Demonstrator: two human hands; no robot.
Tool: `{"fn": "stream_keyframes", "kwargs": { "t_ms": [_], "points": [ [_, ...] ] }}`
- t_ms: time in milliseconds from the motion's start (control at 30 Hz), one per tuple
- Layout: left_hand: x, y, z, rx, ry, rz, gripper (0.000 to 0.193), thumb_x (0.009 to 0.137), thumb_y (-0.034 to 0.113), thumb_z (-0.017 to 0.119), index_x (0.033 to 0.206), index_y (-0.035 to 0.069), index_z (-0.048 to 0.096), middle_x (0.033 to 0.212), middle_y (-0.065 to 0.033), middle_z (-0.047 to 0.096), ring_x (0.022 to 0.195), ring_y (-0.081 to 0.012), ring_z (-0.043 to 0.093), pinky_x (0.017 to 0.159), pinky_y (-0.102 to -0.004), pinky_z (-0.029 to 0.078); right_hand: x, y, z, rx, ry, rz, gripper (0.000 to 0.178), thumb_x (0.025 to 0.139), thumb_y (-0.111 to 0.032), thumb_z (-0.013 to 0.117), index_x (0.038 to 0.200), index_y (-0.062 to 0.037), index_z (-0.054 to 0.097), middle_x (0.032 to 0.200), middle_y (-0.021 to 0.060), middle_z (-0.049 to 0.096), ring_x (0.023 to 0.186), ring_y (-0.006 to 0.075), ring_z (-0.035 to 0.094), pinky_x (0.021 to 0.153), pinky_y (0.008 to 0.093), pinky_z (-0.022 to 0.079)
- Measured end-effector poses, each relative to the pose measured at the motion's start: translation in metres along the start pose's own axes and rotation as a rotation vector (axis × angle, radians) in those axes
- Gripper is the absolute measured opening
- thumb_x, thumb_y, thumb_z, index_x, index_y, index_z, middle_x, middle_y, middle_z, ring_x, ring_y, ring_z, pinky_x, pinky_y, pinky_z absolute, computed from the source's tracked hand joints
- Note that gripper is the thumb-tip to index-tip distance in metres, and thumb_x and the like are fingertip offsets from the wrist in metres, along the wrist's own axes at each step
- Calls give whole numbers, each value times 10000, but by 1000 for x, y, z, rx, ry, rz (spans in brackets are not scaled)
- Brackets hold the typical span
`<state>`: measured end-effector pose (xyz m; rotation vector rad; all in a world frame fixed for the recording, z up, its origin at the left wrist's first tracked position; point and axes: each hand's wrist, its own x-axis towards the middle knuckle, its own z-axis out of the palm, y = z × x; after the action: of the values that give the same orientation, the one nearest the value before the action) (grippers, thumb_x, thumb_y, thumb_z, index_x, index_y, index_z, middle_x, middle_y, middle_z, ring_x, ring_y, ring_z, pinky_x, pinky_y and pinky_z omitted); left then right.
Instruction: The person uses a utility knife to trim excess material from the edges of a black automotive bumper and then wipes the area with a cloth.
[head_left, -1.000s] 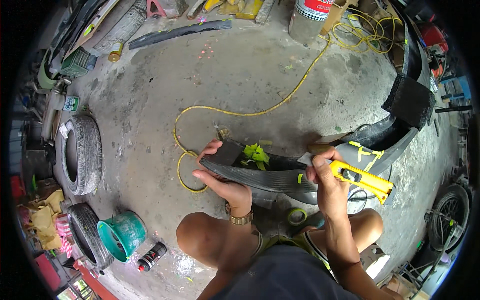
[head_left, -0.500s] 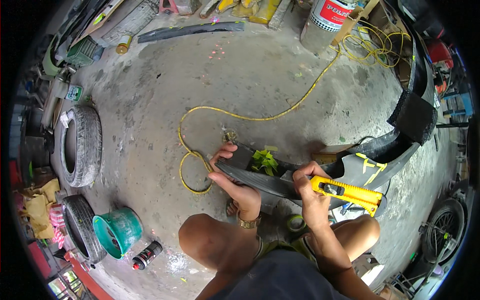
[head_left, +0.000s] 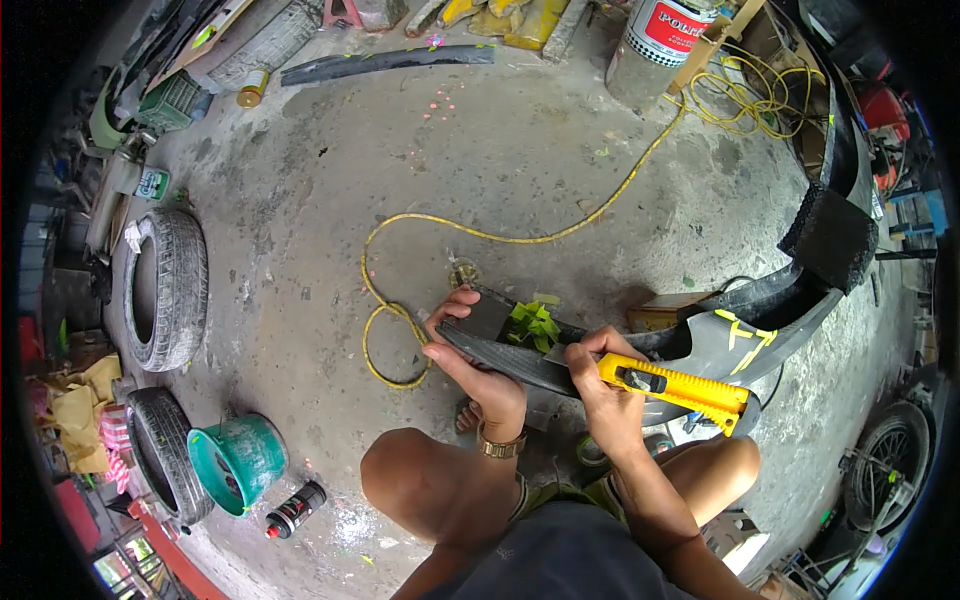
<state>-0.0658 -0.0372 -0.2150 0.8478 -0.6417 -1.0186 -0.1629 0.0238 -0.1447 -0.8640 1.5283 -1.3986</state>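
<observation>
From the head view, we look down at a long, black curved panel [head_left: 705,345], held above the concrete floor [head_left: 290,250] in front of our knees and sweeping away to the upper right. Our left hand [head_left: 490,390] grasps its near end, with the thumb on one side and the fingers curled round the other. Our right hand [head_left: 606,392] grips a yellow utility knife [head_left: 688,392] far forward, its body slanting back to the right. The blade seems to point left along the panel's edge; we cannot tell whether its tip touches. A bright green, crumpled clump [head_left: 533,325] sits in the panel's hollow between our hands, and yellow strips [head_left: 745,338] mark the outer face further right.

To work this edge well, we judge that the left grip should stay firm, because the end looks free to swing. We would keep the blade at a shallow angle, use short, light strokes and guide it with the forward grip. Since the left fingers appear to lie in line with the blade, we should keep them clear of its path.
</observation>
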Motion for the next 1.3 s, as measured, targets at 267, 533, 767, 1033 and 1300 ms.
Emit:
{"fn": "stream_keyframes", "kwargs": {
  "t_ms": [267,533,767,1033,1300],
  "points": [
    [-2,-1,0,-7,18,-29,602,1050,631,229,1022,91,494,1136,-98,560,1206,-259,472,1081,-441,353,1,1,-1,-30,-21,3,177,927,-102,677,804,-12,588,693,-28,531,669,41,452,598,233,390],
    [-1,0,0,3,32,-34,600,1050,630,236,1013,90,493,1130,-95,553,1170,-247,482,1059,-424,366,1,-2,1,-40,-30,-2,165,921,-100,677,814,-4,597,690,-21,555,671,40,473,614,232,415],
    [-1,1,2,-2,35,-28,603,1047,636,240,1013,90,495,1111,-89,549,1178,-249,481,1071,-428,353,1,-3,-2,-51,-58,31,167,934,-114,684,833,-8,604,699,-23,555,674,37,472,614,226,408],
    [1,-3,-4,-39,34,-56,610,1043,646,247,1028,87,494,1102,-87,548,1198,-254,474,1076,-432,354,2,2,-7,44,-81,127,171,959,-145,687,847,-52,598,737,-69,491,689,29,416,603,217,343],
    [0,-4,-2,-34,42,-64,606,1043,645,250,1027,90,492,1108,-86,546,1196,-251,473,1074,-428,357,4,-1,-3,9,-106,84,192,966,-148,673,834,-42,582,712,-64,477,674,28,406,592,216,346]
  ]
}}
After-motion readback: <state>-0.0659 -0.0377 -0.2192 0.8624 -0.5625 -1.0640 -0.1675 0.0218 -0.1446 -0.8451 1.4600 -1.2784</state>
